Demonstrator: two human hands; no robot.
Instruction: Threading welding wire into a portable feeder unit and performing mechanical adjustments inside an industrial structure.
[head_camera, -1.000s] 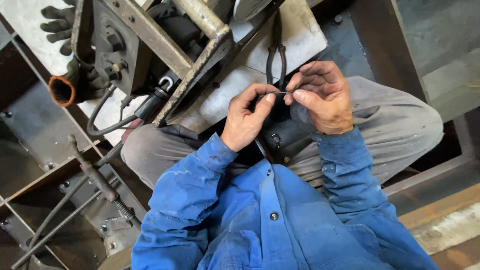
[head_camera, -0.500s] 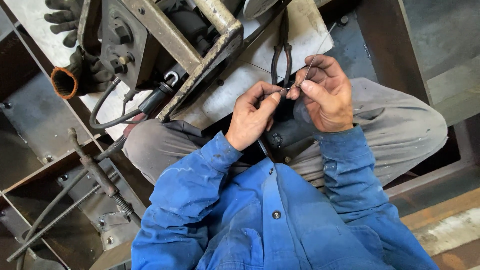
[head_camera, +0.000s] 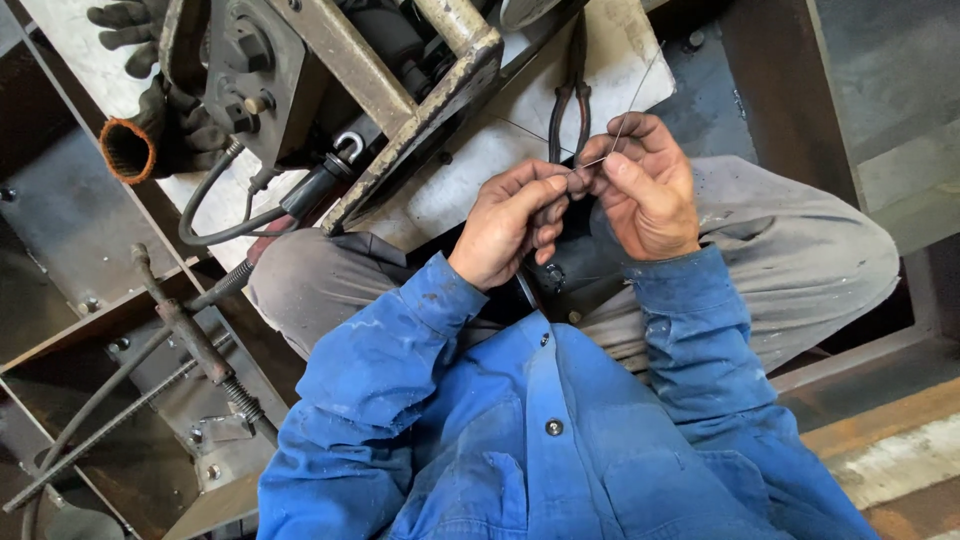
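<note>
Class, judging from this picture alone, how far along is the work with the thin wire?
Done: the wire is picked up, off the white sheet.
In hand: the left hand and the right hand pinch it between fingertips at one spot, its free end running upward.
Left: the pliers lie untouched on the sheet; the wire joins nothing visible yet.

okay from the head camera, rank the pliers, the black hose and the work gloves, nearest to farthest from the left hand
1. Pliers: on the pale sheet, just above the left hand.
2. Black hose: looped to the hand's left, beside the machine frame.
3. Work gloves: far upper left corner.
</note>
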